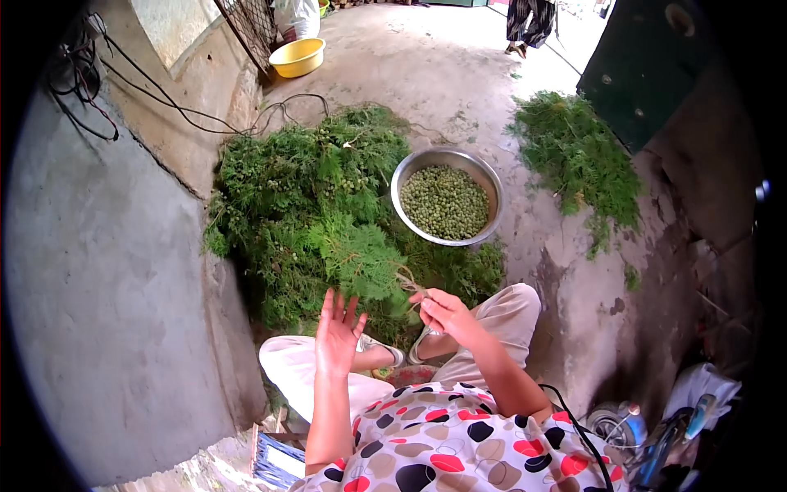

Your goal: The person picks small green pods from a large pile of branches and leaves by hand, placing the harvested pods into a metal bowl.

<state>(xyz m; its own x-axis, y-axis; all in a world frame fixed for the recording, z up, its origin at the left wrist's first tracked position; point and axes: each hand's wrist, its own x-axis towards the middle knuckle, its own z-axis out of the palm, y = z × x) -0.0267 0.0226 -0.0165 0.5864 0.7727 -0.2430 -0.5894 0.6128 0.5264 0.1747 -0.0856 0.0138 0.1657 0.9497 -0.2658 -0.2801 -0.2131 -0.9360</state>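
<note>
My right hand (444, 310) is closed around the woody stem end of a leafy conifer sprig (363, 258), whose feathery green foliage spreads to the left over a large heap of cut branches (276, 184). My left hand (338, 335) is just below the sprig's foliage, palm up with fingers apart, and holds nothing. Whether its fingertips touch the foliage I cannot tell. Beyond my hands, a round metal basin (447, 243) stands beside the heap, partly filled with small green cones (446, 200).
A smaller pile of green branches (581, 157) lies at the right by a dark green panel (645, 67). Near the left wall (110, 277) are a yellow plastic basin (298, 58) and loose black cables (184, 117). Another person's legs (529, 21) show at the far end of the concrete floor.
</note>
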